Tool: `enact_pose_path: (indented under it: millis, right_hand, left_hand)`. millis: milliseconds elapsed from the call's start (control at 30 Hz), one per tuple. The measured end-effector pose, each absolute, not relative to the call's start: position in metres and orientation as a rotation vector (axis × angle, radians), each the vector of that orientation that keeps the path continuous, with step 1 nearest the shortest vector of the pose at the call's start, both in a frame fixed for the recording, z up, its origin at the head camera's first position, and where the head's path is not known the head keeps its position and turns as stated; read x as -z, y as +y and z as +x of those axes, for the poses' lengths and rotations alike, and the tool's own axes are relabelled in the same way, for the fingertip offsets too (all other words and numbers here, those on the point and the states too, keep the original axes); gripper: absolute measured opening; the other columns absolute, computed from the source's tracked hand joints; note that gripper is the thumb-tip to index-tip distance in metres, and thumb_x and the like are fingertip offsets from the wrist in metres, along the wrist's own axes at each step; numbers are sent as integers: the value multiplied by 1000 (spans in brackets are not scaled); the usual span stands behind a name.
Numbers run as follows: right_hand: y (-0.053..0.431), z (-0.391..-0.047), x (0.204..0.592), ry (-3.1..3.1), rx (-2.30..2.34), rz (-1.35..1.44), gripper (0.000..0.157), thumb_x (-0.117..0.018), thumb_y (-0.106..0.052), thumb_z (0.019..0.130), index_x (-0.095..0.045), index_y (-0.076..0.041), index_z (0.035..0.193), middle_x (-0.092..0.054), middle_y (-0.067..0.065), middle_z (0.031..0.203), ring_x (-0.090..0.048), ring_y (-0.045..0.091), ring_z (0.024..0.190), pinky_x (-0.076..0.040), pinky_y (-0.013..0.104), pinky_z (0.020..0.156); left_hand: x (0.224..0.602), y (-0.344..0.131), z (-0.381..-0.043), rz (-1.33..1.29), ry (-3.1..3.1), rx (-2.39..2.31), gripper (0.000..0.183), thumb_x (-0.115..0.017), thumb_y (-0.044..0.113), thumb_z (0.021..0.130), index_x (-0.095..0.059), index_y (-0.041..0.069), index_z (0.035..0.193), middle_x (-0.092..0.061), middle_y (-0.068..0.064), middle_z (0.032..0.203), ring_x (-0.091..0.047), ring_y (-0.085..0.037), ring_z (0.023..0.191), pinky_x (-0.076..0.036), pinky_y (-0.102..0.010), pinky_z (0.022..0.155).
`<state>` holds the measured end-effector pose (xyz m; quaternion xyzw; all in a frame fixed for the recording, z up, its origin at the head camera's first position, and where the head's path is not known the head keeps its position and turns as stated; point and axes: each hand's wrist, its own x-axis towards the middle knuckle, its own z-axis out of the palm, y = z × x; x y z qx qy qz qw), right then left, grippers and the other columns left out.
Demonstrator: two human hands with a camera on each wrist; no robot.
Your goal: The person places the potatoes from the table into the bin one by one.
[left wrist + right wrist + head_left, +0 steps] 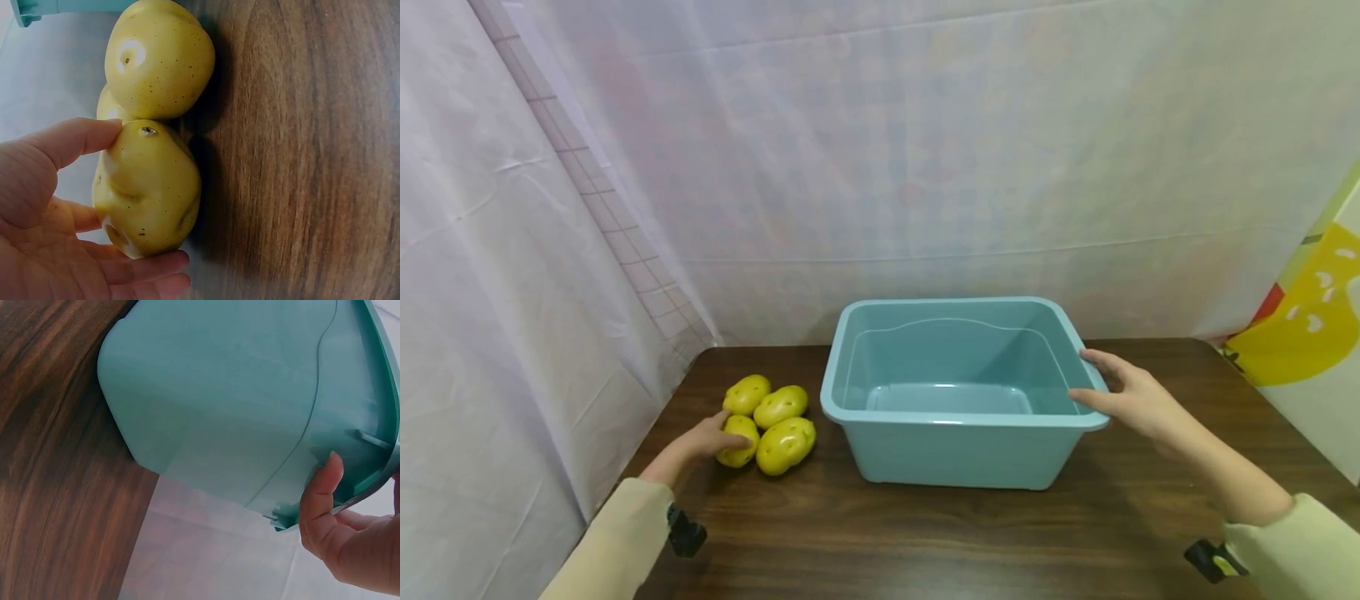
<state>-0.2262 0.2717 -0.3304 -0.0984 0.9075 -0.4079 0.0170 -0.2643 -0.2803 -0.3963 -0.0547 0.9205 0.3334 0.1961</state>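
Several yellow potatoes lie in a cluster on the dark wooden table [925, 533], left of a teal plastic tub [955, 421]. My left hand [713, 435] grips the near-left potato [741, 454]. In the left wrist view its thumb [81, 134] lies on one end of that potato [150, 187] and the fingers curl round the other end. A second potato [159, 59] touches it beyond. My right hand [1123, 396] holds the tub's right rim. In the right wrist view the thumb [322, 500] presses the tub wall [219, 406] under the rim. The tub's inside shows nothing in it.
White cloth sheets hang behind the table and along its left side. A yellow and white patterned panel [1311, 325] stands at the right. Two more potatoes [781, 406] [786, 445] lie between my left hand and the tub.
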Motion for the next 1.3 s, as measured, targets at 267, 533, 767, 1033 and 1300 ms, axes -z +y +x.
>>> enact_pose_path:
  millis: [267,533,767,1033,1300]
  right_hand:
    - [274,-224,328,2788,1298,-301,76,-58,-34,89,-20,4,143,-34,34,134,-49,38,103,-50,34,67]
    - [276,-224,331,2808,1281,-337,74,-57,-32,90,-20,5,142,-32,35,135,-49,41,105,-51,36,68]
    - [276,-227,333,2807,1290,-339,72,-57,-29,90,-20,5,142,-33,35,135,-48,39,106,-50,32,69]
    - [274,-228,332,2787,1304,-312,72,-56,-27,90,-18,6,143,-36,35,133,-48,37,107,-48,33,72]
    - [273,-226,332,2785,1323,-302,72,-57,-27,90,-19,4,143,-37,34,131,-49,35,105,-47,31,69]
  left_hand:
    - [398,-279,-264,-157,2603,-933,87,-60,27,83,-9,-13,140,-16,-40,139,-30,-52,122,-39,-57,89]
    - [398,-278,-263,-133,2627,-922,88,-63,27,82,-10,-15,139,-22,-40,137,-35,-50,120,-41,-55,87]
    - [400,-280,-264,-142,2619,-915,89,-62,30,83,-9,-13,140,-20,-39,138,-34,-50,120,-41,-56,85]
    - [400,-280,-265,-147,2643,-869,88,-63,31,83,-11,-13,140,-21,-40,137,-39,-49,115,-45,-53,78]
    - [406,-280,-262,-171,2655,-936,90,-64,31,82,-10,-11,140,-18,-42,135,-37,-51,114,-46,-52,74]
